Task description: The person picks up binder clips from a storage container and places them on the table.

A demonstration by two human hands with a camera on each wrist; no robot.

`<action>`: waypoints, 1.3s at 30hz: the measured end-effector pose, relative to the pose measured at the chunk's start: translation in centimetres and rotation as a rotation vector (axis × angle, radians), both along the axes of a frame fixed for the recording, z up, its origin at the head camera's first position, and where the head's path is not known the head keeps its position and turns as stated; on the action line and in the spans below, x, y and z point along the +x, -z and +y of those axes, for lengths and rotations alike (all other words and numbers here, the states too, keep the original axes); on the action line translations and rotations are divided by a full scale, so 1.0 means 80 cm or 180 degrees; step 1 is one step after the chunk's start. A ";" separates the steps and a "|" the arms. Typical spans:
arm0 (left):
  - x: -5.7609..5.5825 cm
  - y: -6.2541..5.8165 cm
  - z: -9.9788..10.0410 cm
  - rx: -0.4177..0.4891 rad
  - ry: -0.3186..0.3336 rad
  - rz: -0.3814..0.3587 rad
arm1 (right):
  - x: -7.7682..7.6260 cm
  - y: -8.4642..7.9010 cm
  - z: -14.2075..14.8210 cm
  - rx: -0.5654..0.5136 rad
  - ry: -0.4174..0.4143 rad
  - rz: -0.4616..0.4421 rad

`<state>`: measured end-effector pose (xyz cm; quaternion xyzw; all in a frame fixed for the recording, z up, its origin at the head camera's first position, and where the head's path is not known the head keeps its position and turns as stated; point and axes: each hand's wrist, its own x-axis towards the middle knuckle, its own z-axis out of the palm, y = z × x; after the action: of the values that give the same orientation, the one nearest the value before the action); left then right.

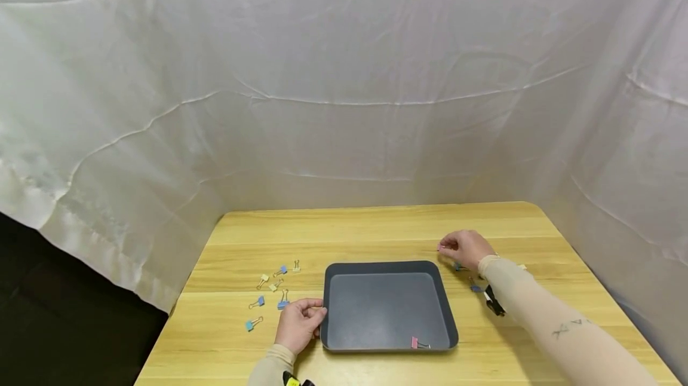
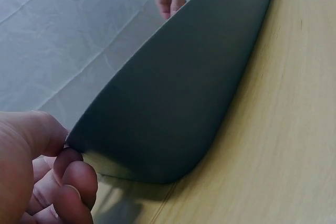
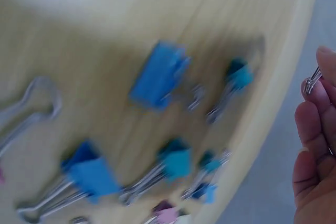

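Note:
My left hand (image 1: 298, 323) pinches the left rim of a dark grey rectangular tray (image 1: 387, 308), thumb above and fingers curled below in the left wrist view. Inside the tray, at the near right edge, lies a pink binder clip (image 1: 414, 343). Beyond the tray's far right corner, my right hand (image 1: 466, 248) pinches another pink binder clip (image 1: 439, 247) just over the table. Its wire handles (image 3: 313, 81) show between thumb and fingertips in the right wrist view; the rest is hidden. Blue (image 3: 158, 75) and teal binder clips (image 3: 177, 160) lie on the table beneath that hand.
Left of the tray, several binder clips are scattered, among them a yellow one (image 1: 264, 278), a blue one (image 1: 260, 300) and a teal one (image 1: 249, 326). The wooden table (image 1: 344, 230) is bordered by a pale hanging cloth (image 1: 349, 141) at the back and sides.

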<state>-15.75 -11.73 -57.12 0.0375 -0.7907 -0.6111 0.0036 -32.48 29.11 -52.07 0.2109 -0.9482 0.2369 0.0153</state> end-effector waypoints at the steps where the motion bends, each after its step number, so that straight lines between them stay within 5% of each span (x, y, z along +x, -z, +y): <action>1: 0.000 0.000 -0.001 0.0003 0.0001 -0.0002 | -0.001 0.003 0.004 0.0034 0.0041 -0.0024; 12: 0.002 0.003 -0.004 0.0028 -0.0008 -0.0005 | -0.006 0.028 0.029 0.0280 0.0250 -0.0112; 24: 0.004 0.007 -0.003 -0.0001 0.0011 -0.0003 | 0.002 0.030 0.029 0.0146 0.0415 -0.0095; 39: 0.002 0.004 -0.007 0.0022 -0.0012 -0.0030 | 0.035 -0.019 -0.047 -0.0002 -0.0505 0.0131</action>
<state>-15.58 -12.28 -57.42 0.0419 -0.7885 -0.6137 0.0009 -29.69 25.35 -50.55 0.2901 -0.9280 0.2333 0.0160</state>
